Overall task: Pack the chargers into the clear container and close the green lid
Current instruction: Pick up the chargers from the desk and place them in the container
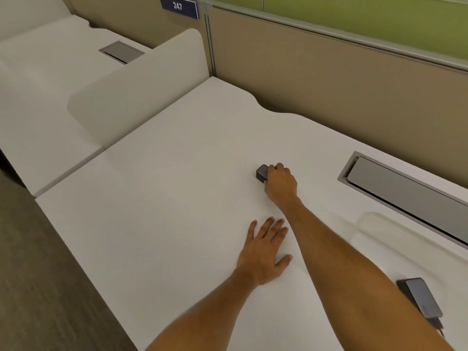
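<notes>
Charger (pixel 262 173) in right hand (pixel 280 182) grip, left hand (pixel 263 254) flat on desk (pixel 164 198)

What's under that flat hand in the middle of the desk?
The left hand lies flat, fingers spread, on the bare white desk. Nothing shows around its edges; anything beneath the palm is covered.

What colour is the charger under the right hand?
Dark grey to black; the charger shows best in the head view, the only one.

Likely an office, white desks (pixel 177 173), partition panels (pixel 329 84), numbered sign (pixel 179 6)
</notes>
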